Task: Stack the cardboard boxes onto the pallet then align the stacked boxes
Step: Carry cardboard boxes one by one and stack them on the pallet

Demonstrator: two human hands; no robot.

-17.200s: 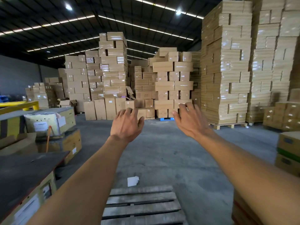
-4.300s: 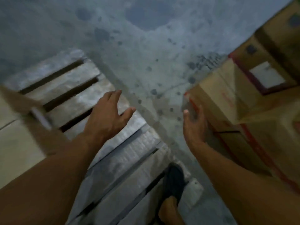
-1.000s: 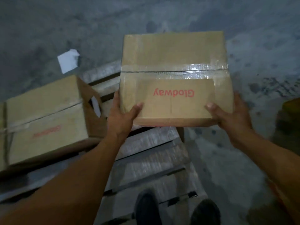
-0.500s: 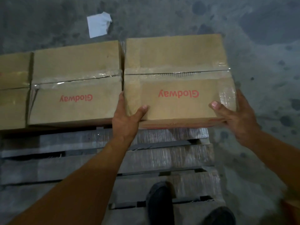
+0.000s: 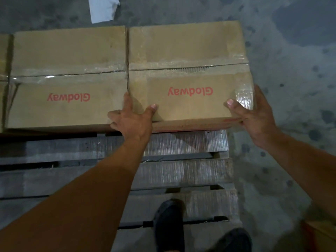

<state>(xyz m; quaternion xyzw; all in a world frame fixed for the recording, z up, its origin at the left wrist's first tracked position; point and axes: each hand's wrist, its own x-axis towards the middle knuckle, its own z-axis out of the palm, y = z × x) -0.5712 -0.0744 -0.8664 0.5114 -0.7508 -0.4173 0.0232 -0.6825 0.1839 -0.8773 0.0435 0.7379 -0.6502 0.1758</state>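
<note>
A taped cardboard box (image 5: 185,50) with red "Glodway" print lies at the far right end of the wooden pallet (image 5: 181,173). It is flush against a second identical box (image 5: 67,57) to its left. My left hand (image 5: 132,119) holds the right box's near left corner, thumb on top and a finger in the seam between the boxes. My right hand (image 5: 254,113) grips its near right corner, thumb on top. A third box's edge (image 5: 3,79) shows at the far left.
The near planks of the pallet lie bare below the boxes. My two dark shoes (image 5: 169,226) stand at the pallet's near edge. A white paper scrap (image 5: 103,8) lies on the stained concrete floor beyond the boxes. Another box corner (image 5: 320,235) shows at bottom right.
The box I hold has come down beside the second box and now sits flush against it. My hands keep their hold on its near corners.
</note>
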